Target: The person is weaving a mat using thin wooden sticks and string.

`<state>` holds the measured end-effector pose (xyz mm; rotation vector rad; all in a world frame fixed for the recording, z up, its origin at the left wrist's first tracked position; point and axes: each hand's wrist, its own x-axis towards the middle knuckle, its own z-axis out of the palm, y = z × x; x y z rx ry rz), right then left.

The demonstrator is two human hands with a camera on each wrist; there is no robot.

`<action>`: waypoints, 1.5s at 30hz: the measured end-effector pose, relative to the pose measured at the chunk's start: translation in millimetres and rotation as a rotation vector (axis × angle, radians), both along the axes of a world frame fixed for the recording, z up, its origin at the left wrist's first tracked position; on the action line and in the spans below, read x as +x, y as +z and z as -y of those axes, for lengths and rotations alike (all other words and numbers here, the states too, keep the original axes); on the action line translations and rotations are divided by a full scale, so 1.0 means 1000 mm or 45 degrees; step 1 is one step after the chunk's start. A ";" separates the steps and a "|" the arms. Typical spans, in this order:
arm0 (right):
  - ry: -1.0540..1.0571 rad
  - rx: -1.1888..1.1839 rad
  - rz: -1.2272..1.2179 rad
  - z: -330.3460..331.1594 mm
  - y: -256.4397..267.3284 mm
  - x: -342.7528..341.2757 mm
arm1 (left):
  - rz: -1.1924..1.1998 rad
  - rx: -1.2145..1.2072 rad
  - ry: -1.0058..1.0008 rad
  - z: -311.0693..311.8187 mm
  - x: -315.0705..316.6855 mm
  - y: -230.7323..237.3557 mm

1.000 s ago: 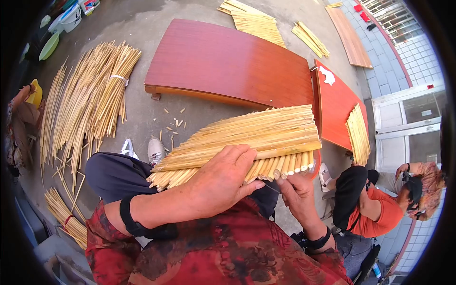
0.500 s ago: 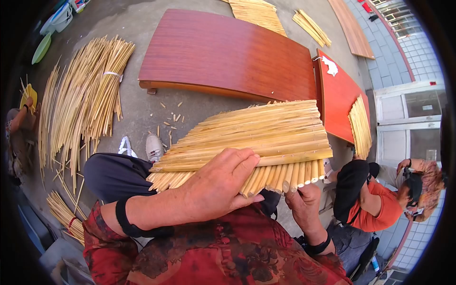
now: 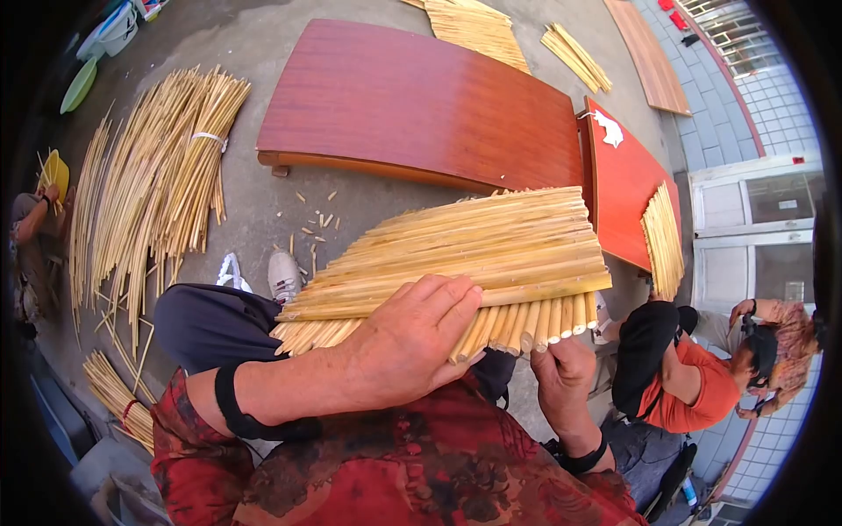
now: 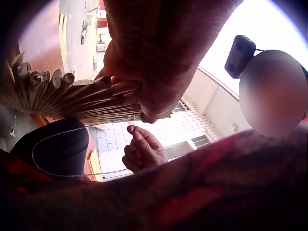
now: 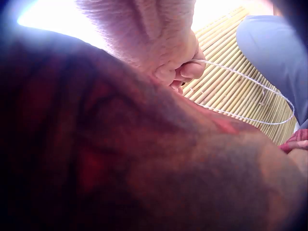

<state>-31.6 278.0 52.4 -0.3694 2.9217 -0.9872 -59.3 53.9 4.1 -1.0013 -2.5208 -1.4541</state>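
Note:
A mat of pale stalks [image 3: 456,237], doubled over with cut ends along its near edge, lies across the lap. My left hand [image 3: 403,329] grips that edge, fingers over the top and thumb underneath. Just under the cut ends at the right is my right hand [image 3: 563,377]. In the left wrist view, the right hand [image 4: 144,150] pinches a thin needle [image 4: 134,121] pointing up toward the mat. White thread [image 4: 34,144] loops past the dark trouser knee. The right wrist view shows the thread [image 5: 250,78] running from the fingers across the mat's stalks [image 5: 226,45].
A low reddish-brown table [image 3: 421,105] stands ahead, with a red board [image 3: 627,188] beside it. Loose stalks [image 3: 158,175] lie in a large heap at the left, near a tied bundle [image 3: 123,403]. A person in orange [image 3: 693,386] sits at the right; another person [image 3: 35,228] is far left.
One second ago the right hand was close to the left thumb at the stalk ends; it has moved right, below the edge. The left hand keeps its hold.

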 end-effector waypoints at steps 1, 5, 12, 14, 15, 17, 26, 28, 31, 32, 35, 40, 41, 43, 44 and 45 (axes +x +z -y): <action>0.002 0.000 0.002 0.000 0.000 -0.001 | -0.024 -0.003 0.007 0.000 0.000 0.000; 0.027 -0.003 -0.006 -0.001 -0.002 -0.005 | -0.020 0.002 0.006 0.001 -0.001 0.000; 0.013 -0.047 -0.005 0.005 -0.001 -0.008 | -0.046 0.000 0.026 -0.001 -0.002 -0.001; 0.002 -0.038 0.011 0.005 -0.001 -0.008 | -0.040 0.007 0.028 -0.002 -0.002 -0.001; -0.008 -0.033 0.026 0.005 -0.001 -0.008 | -0.036 0.012 0.028 -0.002 -0.002 -0.001; -0.012 -0.038 0.028 0.005 0.000 -0.008 | -0.035 0.017 0.029 -0.002 -0.002 -0.001; -0.030 -0.068 0.012 0.007 -0.006 -0.010 | -0.057 0.016 0.031 -0.002 -0.004 -0.001; -0.030 -0.075 0.007 0.007 -0.008 -0.011 | -0.049 0.033 0.035 -0.002 -0.005 0.000; -0.042 -0.087 0.045 0.006 -0.009 -0.011 | -0.046 0.021 0.022 -0.001 -0.006 -0.001; -0.048 -0.104 0.052 0.006 -0.009 -0.012 | -0.046 0.019 0.023 -0.001 -0.006 -0.001; -0.063 -0.144 0.071 0.006 -0.011 -0.012 | -0.046 0.017 0.029 -0.001 -0.007 0.000; -0.073 -0.221 0.123 0.004 -0.011 -0.013 | -0.044 0.019 0.027 -0.001 -0.007 0.000; -0.073 -0.225 0.136 0.004 -0.011 -0.013 | -0.044 0.017 0.028 -0.001 -0.007 0.000; -0.072 -0.230 0.150 0.003 -0.011 -0.013 | -0.029 0.021 0.011 -0.001 -0.008 0.001; -0.062 -0.217 0.142 0.003 -0.011 -0.014 | -0.029 0.020 0.011 -0.001 -0.008 0.001; -0.052 -0.204 0.133 0.002 -0.011 -0.014 | -0.036 0.018 0.018 -0.001 -0.008 0.000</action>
